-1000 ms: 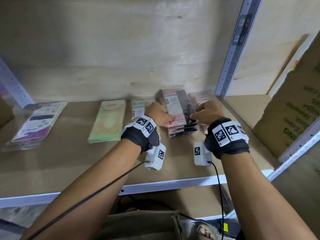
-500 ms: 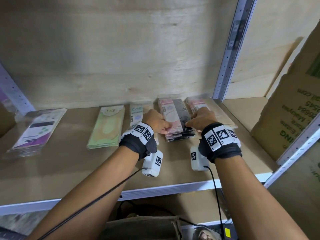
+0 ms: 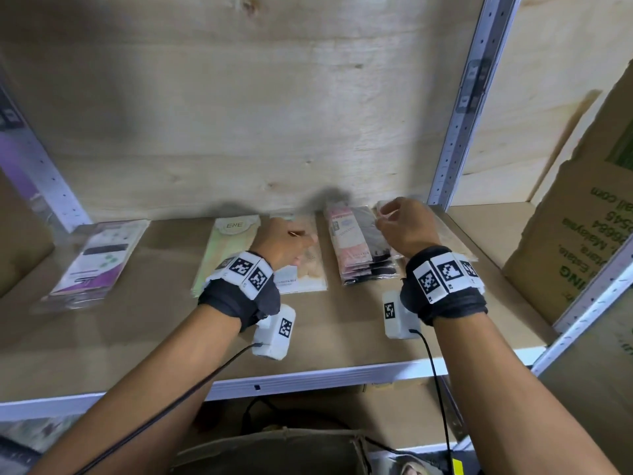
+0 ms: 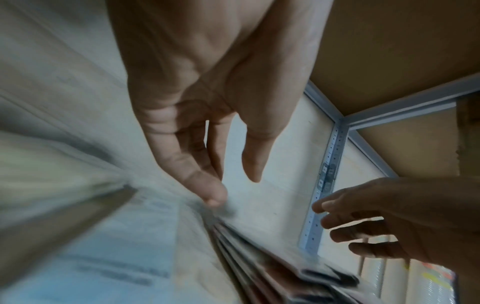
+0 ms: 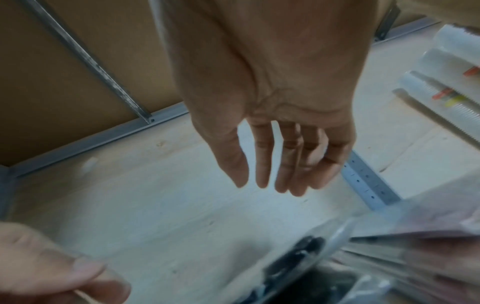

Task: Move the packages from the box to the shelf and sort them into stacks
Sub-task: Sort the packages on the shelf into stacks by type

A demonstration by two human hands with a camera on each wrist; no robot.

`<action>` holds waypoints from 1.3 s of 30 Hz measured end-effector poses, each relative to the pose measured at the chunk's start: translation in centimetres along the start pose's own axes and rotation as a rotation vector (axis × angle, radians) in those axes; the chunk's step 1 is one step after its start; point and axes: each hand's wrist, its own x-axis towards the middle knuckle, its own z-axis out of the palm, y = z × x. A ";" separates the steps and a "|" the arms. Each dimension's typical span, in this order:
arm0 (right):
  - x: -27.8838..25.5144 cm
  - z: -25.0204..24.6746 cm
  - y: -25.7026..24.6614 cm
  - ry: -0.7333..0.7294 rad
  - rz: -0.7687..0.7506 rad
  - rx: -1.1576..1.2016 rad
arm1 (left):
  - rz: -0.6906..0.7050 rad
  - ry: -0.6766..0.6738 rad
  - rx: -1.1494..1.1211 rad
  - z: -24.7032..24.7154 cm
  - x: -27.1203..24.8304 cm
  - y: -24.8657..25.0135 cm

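A stack of pink-and-black packages (image 3: 358,248) lies on the wooden shelf (image 3: 144,337), near the back. My left hand (image 3: 303,240) hovers just left of the stack, over a white-and-beige package (image 3: 305,272). Its fingers are straight in the left wrist view, where the left hand (image 4: 231,185) holds nothing and one fingertip (image 4: 211,198) brushes a package edge. My right hand (image 3: 387,216) is raised just right of the stack, over another pink package pile (image 3: 452,234). In the right wrist view the right hand (image 5: 262,185) hangs relaxed and empty above the black stack (image 5: 298,275).
A green package (image 3: 227,250) and a purple-and-white package (image 3: 94,265) lie further left on the shelf. A metal upright (image 3: 455,132) stands at the back right, with a large cardboard box (image 3: 582,217) beyond it. A brown container (image 3: 274,450) sits below the shelf edge.
Both hands have let go of the pink-and-black stack and moved apart, the left one to the left, the right one up and to the right. The stack lies still.
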 end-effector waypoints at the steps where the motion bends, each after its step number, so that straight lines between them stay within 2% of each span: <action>1: 0.0 0.2 -0.6 0.015 -0.027 0.030 | 0.005 0.032 -0.015 -1.3 -0.4 -0.8; 4: -0.9 1.5 -2.5 -0.045 -0.105 0.155 | 0.000 0.108 -0.092 -5.4 -1.8 -3.5; 9: -4.3 6.0 -7.0 -0.340 -0.217 0.274 | -0.047 0.314 -0.126 -12.4 -4.2 -8.6; 12: -6.8 9.4 -9.7 -0.477 -0.256 0.271 | -0.093 0.374 -0.095 -16.4 -5.2 -10.6; 16: -8.7 14.4 -14.7 -0.638 -0.220 0.349 | -0.111 0.459 -0.202 -21.9 -6.2 -12.1; 21: -9.0 21.3 -22.7 -0.797 -0.123 0.375 | -0.180 0.553 -0.203 -27.7 -7.9 -14.5; 23: -9.0 24.4 -25.6 -0.832 -0.090 0.331 | -0.211 0.554 -0.205 -29.3 -8.7 -15.6; 26: -9.2 28.3 -29.0 -0.846 -0.066 0.210 | -0.213 0.623 -0.195 -30.9 -9.7 -17.0; 30: -9.6 31.4 -31.1 -0.791 -0.078 -0.029 | -0.187 0.675 -0.207 -32.0 -10.5 -18.3; 35: -9.1 33.0 -30.7 -0.803 -0.047 0.062 | -0.174 0.679 -0.194 -32.6 -11.0 -19.0; 39: -8.4 32.9 -29.9 -0.831 -0.007 0.050 | -0.180 0.667 -0.164 -32.6 -11.3 -19.1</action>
